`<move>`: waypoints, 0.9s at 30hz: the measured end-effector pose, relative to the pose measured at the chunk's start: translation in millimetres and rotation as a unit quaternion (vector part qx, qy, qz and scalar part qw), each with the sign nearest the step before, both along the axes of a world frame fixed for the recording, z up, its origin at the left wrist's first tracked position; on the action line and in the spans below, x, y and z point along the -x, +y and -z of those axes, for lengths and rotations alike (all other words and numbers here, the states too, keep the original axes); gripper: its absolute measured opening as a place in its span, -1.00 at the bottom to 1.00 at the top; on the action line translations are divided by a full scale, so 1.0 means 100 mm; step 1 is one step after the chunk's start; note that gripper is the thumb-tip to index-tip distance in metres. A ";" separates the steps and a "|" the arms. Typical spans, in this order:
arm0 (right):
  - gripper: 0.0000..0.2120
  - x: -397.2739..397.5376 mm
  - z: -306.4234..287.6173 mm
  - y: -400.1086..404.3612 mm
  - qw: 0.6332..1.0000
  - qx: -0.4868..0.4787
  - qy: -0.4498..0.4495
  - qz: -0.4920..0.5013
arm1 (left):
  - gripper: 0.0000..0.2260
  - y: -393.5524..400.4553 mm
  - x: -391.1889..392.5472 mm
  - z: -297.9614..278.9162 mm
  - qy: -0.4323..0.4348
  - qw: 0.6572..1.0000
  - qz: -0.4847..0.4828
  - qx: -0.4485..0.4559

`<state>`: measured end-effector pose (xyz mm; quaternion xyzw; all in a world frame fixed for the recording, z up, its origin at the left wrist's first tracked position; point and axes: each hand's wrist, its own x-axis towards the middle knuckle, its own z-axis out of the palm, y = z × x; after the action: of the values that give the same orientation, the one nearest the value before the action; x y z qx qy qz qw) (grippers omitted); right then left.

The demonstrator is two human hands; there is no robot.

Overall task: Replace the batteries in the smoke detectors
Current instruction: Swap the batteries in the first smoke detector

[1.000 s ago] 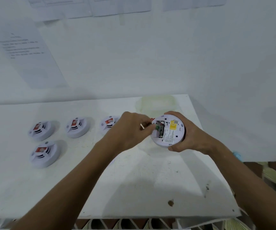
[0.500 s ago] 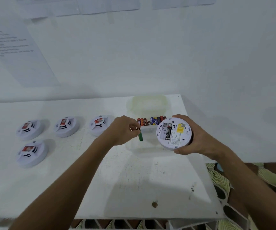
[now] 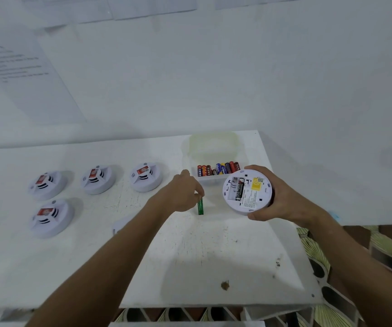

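Your right hand (image 3: 275, 199) grips the smoke detector (image 3: 247, 191) back-side up so you can see its open slot with one black battery, while your left hand (image 3: 182, 191) pinches the green battery (image 3: 200, 206) upright on the surface (image 3: 190, 256), near the tray of batteries (image 3: 217, 168).
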<state>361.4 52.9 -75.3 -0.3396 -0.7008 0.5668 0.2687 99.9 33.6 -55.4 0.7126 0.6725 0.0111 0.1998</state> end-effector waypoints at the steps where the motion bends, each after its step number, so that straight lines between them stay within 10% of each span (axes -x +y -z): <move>1: -0.11 0.00 0.00 -0.01 1.000 0.000 0.000 0.001 | -0.77 0.00 -0.02 0.00 0.014 1.000 -0.003 -0.004; 16: -0.10 0.06 -0.21 -0.10 0.999 -0.013 0.029 -0.024 | -0.82 -0.35 -0.28 -0.56 -0.215 0.965 0.041 -0.141; 27: -0.10 0.13 -0.32 -0.16 0.998 -0.026 0.023 -0.060 | -0.69 -0.42 -0.36 -0.54 -0.229 0.964 0.048 -0.127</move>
<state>348.9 37.2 -43.3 -0.2766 -0.7284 0.5709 0.2588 135.9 -8.5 -1.1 0.7420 0.5668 0.2493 0.2568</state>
